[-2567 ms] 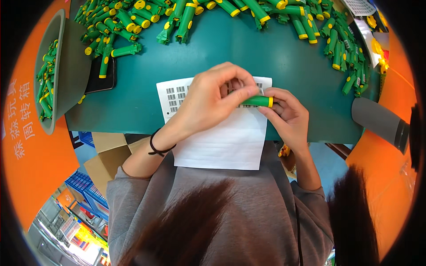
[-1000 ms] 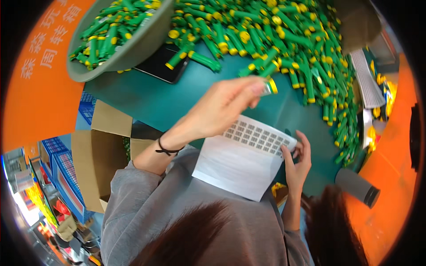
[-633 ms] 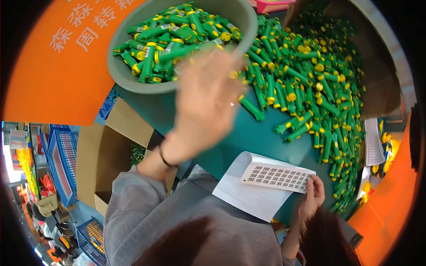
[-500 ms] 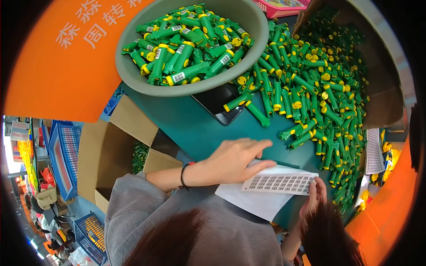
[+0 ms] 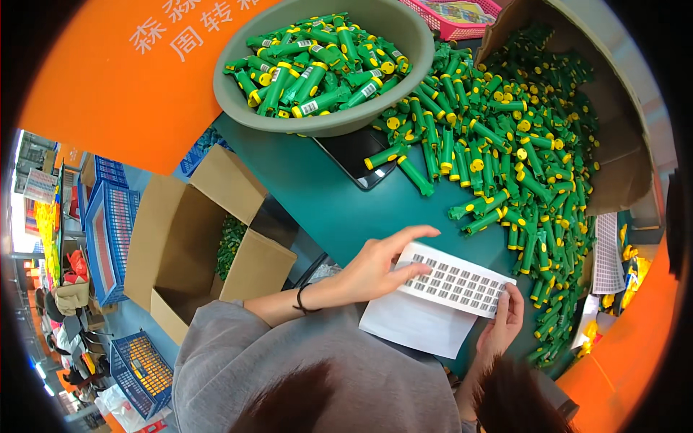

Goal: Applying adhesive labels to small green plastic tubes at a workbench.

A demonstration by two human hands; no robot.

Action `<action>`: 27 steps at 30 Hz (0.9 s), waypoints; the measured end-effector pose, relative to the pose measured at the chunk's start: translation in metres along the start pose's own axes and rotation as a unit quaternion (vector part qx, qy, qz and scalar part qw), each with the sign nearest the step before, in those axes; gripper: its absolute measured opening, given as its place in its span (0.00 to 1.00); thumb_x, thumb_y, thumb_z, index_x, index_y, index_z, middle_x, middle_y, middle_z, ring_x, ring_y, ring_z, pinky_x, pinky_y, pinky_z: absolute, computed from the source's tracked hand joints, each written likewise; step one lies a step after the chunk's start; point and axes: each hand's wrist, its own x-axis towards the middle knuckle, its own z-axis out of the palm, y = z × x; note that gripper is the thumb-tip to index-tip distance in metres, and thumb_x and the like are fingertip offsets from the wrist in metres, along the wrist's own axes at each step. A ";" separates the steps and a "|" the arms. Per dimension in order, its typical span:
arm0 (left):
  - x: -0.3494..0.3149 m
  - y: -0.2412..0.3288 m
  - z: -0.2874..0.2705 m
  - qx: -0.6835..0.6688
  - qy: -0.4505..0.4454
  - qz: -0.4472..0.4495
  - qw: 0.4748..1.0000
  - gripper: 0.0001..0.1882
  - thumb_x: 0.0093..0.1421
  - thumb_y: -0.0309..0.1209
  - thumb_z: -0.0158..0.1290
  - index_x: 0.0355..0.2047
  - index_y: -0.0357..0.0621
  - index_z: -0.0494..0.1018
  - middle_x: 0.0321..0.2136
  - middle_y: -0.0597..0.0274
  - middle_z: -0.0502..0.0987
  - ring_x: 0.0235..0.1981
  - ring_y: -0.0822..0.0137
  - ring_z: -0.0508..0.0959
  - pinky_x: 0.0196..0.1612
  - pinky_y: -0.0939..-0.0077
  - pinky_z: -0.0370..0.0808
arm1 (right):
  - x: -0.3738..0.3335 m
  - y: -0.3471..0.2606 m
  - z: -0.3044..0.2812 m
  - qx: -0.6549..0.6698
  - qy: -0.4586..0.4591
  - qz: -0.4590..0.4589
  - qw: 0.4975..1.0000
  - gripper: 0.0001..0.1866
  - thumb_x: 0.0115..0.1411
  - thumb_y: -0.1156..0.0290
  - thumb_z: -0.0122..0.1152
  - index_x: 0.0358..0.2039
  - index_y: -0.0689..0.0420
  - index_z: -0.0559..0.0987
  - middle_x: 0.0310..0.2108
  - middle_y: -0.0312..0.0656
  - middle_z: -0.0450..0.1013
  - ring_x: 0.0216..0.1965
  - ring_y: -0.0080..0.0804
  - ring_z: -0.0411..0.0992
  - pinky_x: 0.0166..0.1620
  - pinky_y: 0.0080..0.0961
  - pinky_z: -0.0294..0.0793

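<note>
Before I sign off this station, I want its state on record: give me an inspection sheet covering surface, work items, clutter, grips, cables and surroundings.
Surface: green table, tubes heaped on its right.
Work items: label sheet; tubes, also filling the tub, some there showing labels.
Clutter: black device, partly hidden by the tub and a tube.
Grips: right hand pinches the sheet's right end; left hand has its thumb over the left end, hold unclear.
Cables: nothing seen.
Surroundings: open carton and blue crates at left; pink basket past the tub.

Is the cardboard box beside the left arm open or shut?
The cardboard box is open: its flaps are spread outward, and green pieces show inside.
</note>
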 end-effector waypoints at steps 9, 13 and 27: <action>0.026 -0.006 0.006 -0.034 -0.101 0.012 0.994 0.18 0.59 0.26 0.64 0.51 0.39 0.80 0.45 0.58 0.83 0.44 0.74 0.80 0.48 0.78 0.78 | 0.000 -0.009 -0.029 -0.013 -0.070 0.041 0.997 0.26 0.57 0.89 0.63 0.57 0.69 0.72 0.47 0.49 0.78 0.45 0.28 0.77 0.49 0.21 0.77; 0.025 0.002 0.005 0.027 -0.067 0.001 0.997 0.22 0.57 0.29 0.66 0.52 0.40 0.79 0.45 0.58 0.83 0.44 0.75 0.81 0.48 0.77 0.78 | -0.002 -0.017 -0.028 -0.052 -0.052 0.043 0.996 0.25 0.56 0.89 0.64 0.55 0.69 0.74 0.46 0.49 0.78 0.44 0.27 0.77 0.48 0.21 0.77; 0.022 0.003 -0.019 -0.025 -0.045 -0.036 0.998 0.23 0.55 0.30 0.68 0.52 0.40 0.79 0.46 0.59 0.84 0.46 0.73 0.80 0.50 0.75 0.76 | 0.009 -0.026 -0.007 -0.106 -0.101 0.033 0.989 0.25 0.55 0.87 0.66 0.55 0.68 0.75 0.44 0.44 0.78 0.40 0.26 0.78 0.44 0.20 0.79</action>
